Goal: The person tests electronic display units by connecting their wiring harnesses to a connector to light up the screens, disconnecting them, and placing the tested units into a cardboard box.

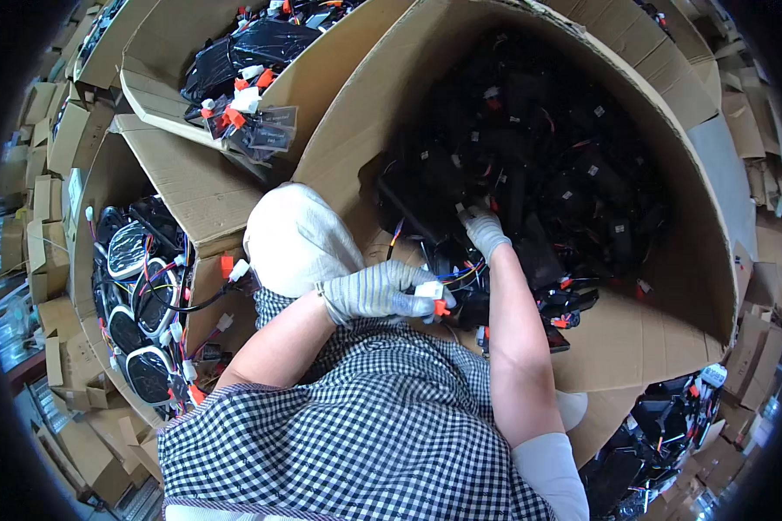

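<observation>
My left hand (372, 293), in a striped knit glove, is closed on a white wire connector (429, 290) with an orange-red plug (442, 307) at its end. Coloured wires (463, 272) run from there toward the black parts on the right. Inside the large cardboard box (347, 122), my right hand (484, 231), gloved likewise, reaches to the near edge of a heap of black box-shaped units (530, 165). Its fingers are bent against the dark parts; what they grip is lost in shadow. Beside that forearm lie black units with red connectors (566, 304).
A box at upper left holds black-wrapped bundles (252, 48) and connectors. At left, another contains oval black parts with pale rims (155, 297) and wires. More black wired parts (660, 434) lie at lower right. My white-covered knee (300, 239) stands against the cardboard.
</observation>
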A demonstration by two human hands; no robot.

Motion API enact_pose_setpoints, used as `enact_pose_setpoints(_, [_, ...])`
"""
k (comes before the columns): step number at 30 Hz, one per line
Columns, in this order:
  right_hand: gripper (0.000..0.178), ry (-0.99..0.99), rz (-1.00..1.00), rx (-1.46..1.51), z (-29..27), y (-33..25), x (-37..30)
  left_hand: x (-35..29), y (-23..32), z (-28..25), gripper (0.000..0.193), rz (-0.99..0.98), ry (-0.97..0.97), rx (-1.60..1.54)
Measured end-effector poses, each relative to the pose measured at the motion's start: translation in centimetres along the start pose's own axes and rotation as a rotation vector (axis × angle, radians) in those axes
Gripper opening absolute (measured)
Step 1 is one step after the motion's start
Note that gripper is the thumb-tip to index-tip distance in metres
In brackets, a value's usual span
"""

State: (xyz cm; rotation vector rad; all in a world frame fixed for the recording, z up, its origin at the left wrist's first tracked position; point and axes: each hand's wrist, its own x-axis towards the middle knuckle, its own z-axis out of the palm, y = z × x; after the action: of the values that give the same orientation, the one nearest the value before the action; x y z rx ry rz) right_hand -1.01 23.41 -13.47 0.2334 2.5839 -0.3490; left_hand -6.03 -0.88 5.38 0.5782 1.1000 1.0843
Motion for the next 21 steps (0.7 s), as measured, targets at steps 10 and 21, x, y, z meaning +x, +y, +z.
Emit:
enact_pose_setpoints(10, [0.028,0.625,0.359,1.009,1.7,-1.2,-11.3,1.8,-0.4,0.5,0.025,-0.061,0.436,-0.013])
enact_pose_setpoints(21, [0.014,0.621,0.083,0.851,-4.5,-12.9,-24.1,1.5,-4.3,3.1,0.037,0.135,0.034,0.164])
